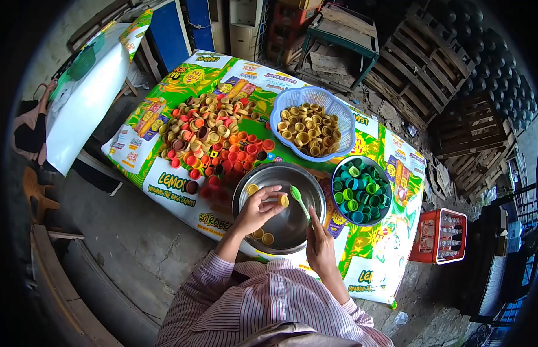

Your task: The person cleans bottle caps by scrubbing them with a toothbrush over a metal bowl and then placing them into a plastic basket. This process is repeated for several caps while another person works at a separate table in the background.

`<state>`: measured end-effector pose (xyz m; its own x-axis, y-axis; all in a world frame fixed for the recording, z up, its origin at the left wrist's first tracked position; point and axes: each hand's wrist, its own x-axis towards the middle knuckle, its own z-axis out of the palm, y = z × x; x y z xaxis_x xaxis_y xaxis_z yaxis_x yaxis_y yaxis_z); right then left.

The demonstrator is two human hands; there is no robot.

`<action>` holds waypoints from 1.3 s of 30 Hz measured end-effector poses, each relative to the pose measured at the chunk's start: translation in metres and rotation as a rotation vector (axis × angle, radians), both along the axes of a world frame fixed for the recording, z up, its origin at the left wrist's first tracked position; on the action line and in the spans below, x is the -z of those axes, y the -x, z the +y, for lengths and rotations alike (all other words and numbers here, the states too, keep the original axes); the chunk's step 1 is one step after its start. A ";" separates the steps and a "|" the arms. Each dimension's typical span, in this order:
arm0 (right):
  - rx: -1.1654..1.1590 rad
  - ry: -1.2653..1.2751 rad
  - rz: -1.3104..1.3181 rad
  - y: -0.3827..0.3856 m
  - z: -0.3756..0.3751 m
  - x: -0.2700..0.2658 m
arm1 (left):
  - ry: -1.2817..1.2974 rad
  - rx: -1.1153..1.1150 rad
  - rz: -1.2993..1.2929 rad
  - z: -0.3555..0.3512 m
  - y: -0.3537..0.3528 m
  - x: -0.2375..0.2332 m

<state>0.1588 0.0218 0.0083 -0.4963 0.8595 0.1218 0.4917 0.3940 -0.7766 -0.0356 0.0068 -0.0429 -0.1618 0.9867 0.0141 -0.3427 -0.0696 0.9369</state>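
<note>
My left hand [260,209] pinches a yellow bottle cap [283,200] above a steel basin [240,184]. In my right hand [321,247] is a green brush [300,200], its head raised over the basin, close to the cap but apart from it. Several more yellow caps [268,238] lie inside the basin near its left and lower rim. Behind the basin stands a blue-violet plastic basket [274,118] filled with yellow-gold caps [309,130]. A bowl [361,222] of green and teal caps [361,188] is to the right of the basin.
Piles of yellow and brown caps [205,118] and red caps [237,156] cover the table's left part. A printed sheet [165,179] covers the table [376,248]. On the floor at right is a red crate [463,237]. Wooden pallets [422,63] lean behind. Another person [32,130] is at far left.
</note>
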 end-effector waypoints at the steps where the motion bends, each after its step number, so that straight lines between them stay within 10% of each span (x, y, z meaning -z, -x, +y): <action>1: -0.050 0.012 0.024 0.000 -0.002 -0.003 | 0.042 0.035 0.069 -0.003 0.002 -0.001; 39: -0.041 0.127 0.032 0.003 -0.021 0.006 | 0.245 0.120 -0.586 -0.019 0.002 0.000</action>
<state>0.1560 0.0013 0.0018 -0.5286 0.8484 0.0299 0.4511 0.3105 -0.8367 -0.0380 -0.0119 -0.0424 0.0375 0.9618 -0.2710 -0.7945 0.1932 0.5757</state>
